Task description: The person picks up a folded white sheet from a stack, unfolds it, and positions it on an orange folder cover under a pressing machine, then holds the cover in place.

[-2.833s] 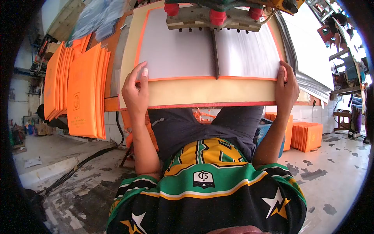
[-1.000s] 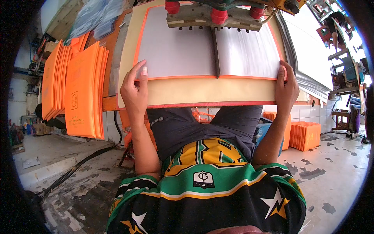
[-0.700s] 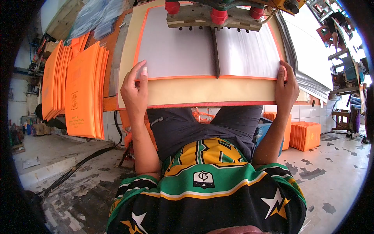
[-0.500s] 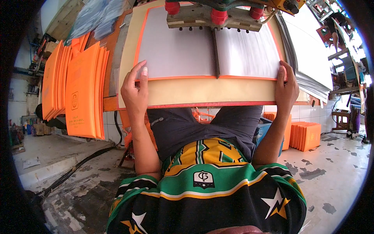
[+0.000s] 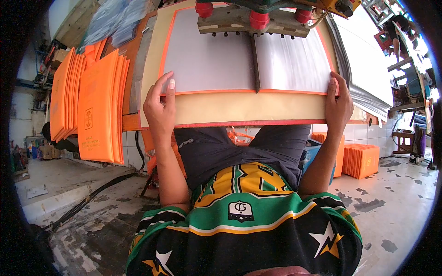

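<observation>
An opened orange folder cover (image 5: 294, 92) lies under the press, lined with whitish plastic sheets (image 5: 207, 60) on both halves. A dark strip (image 5: 256, 69) runs down its middle. My left hand (image 5: 160, 103) pinches the cover's near left corner between thumb and fingers. At the near right corner, my right hand (image 5: 339, 99) grips the edge the same way. Above the far part hangs the press head (image 5: 253, 23), a metal bar with red knobs, hiding some of the folder. Beneath the cover is a tan board (image 5: 248, 109) with a red front edge.
Stacks of orange folders (image 5: 99, 110) stand at the left of the table. Clear plastic sheets (image 5: 113, 20) lie at the back left, and a pile of white sheets (image 5: 363, 60) at the right. More orange folders (image 5: 360, 160) are on the floor. A person (image 5: 398, 34) is at the far right.
</observation>
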`<state>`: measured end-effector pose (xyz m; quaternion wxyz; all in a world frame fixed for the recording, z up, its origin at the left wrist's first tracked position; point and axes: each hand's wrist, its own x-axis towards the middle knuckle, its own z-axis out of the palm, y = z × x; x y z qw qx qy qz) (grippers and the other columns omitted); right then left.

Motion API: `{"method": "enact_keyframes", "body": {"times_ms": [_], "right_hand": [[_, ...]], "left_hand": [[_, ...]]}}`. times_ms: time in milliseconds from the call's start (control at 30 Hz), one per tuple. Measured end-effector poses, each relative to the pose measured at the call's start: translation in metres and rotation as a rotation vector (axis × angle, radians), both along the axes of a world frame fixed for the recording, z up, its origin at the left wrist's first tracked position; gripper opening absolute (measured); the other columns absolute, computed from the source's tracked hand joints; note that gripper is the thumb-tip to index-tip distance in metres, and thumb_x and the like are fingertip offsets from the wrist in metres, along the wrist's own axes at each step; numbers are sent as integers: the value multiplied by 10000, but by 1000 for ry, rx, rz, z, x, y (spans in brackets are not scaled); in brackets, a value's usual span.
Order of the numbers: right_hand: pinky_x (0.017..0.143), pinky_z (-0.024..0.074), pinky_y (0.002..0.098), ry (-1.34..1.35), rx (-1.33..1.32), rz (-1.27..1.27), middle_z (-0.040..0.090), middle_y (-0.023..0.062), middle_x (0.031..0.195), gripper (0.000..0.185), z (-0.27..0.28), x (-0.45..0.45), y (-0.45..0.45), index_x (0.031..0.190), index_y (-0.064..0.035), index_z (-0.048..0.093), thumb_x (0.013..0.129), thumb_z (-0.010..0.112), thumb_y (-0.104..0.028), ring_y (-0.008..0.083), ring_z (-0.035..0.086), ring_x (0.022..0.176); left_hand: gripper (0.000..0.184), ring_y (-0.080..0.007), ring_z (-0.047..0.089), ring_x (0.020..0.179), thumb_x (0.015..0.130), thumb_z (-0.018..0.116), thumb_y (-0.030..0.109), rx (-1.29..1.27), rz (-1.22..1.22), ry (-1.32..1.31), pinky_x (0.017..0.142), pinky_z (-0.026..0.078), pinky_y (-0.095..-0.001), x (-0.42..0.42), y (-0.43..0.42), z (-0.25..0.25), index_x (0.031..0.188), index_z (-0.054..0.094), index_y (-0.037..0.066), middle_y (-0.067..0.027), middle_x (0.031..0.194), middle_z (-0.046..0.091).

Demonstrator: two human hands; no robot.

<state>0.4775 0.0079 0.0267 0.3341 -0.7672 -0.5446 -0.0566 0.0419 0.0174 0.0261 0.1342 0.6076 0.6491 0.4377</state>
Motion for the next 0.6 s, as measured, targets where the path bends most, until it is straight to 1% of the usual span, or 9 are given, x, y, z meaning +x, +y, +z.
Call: {"method": "enact_keyframes", "body": {"times_ms": [167,267,333,600], "right_hand": [[846,587,434,-4,8,7,797,127,1228,317,0,0,0,1350,-180,727,1112,592,-340,278,784,902],[841,587,432,-20,36,18,797,127,1222,314,-3,2,1,1351,-180,726,1111,595,-334,278,783,897],[840,587,432,-18,33,16,797,127,1219,312,-3,2,0,1351,-181,726,1110,597,-333,278,782,895],[842,586,439,-6,12,7,795,125,1218,315,-2,2,0,1352,-188,726,1113,594,-344,281,780,893]], "left_hand": [[333,-100,621,880,1109,661,286,3,1,3,750,497,-276,0,0,0,1347,762,77,-75,1206,796],[341,-108,643,912,1112,658,296,20,-10,7,765,507,-280,0,0,-1,1346,761,70,-82,1220,797],[348,-126,670,957,1114,653,301,-5,-3,9,798,524,-291,0,0,0,1346,759,65,-92,1244,795],[348,-147,699,1022,1113,652,301,13,-4,15,842,541,-307,0,0,0,1345,760,64,-105,1253,795]]}}
